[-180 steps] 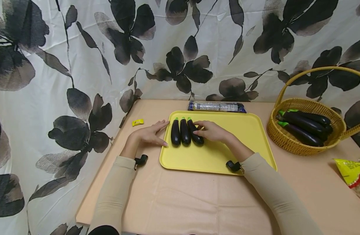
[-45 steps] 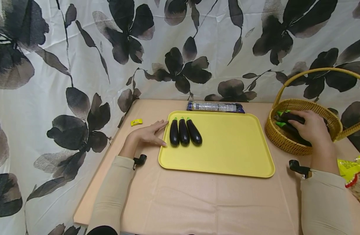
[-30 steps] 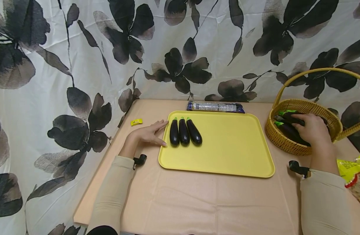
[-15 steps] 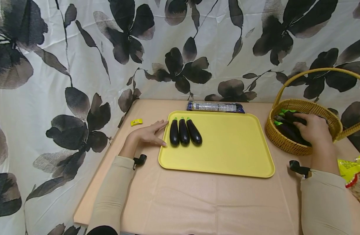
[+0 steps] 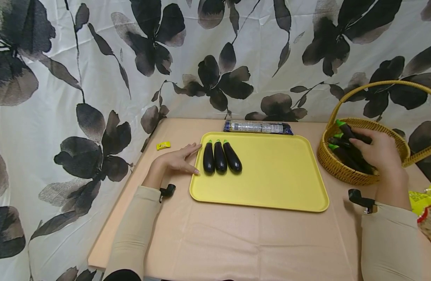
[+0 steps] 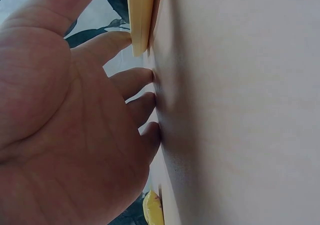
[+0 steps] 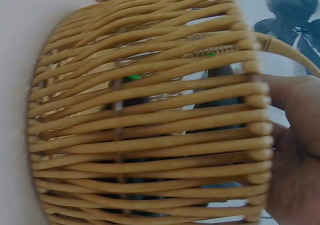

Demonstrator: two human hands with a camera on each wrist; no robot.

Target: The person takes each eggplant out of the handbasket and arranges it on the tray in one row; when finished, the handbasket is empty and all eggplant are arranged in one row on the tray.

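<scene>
My right hand (image 5: 378,150) grips an eggplant (image 5: 346,129) and holds it tilted, green stem up, over the wicker basket (image 5: 349,177). Beneath it lie more eggplants (image 5: 345,156) in the basket, partly covered by the hand. In the right wrist view the woven wall (image 7: 150,115) hides most of the contents. My left hand (image 5: 178,160) rests at the left edge of the yellow tray (image 5: 271,175), fingers extended and touching the rim. Three eggplants (image 5: 220,157) lie side by side at the tray's left, the third slightly slanted.
A small yellow packet (image 5: 163,145) lies left of the tray. Behind the tray is a long blue and clear package (image 5: 258,127). A yellow and red bag (image 5: 428,214) sits at the right edge, near the right forearm. The basket's handle (image 5: 387,82) arches above it.
The right hand has left the third eggplant on the tray, reached into the basket, and now lifts another eggplant upward there. The left hand has stayed at the tray's edge.
</scene>
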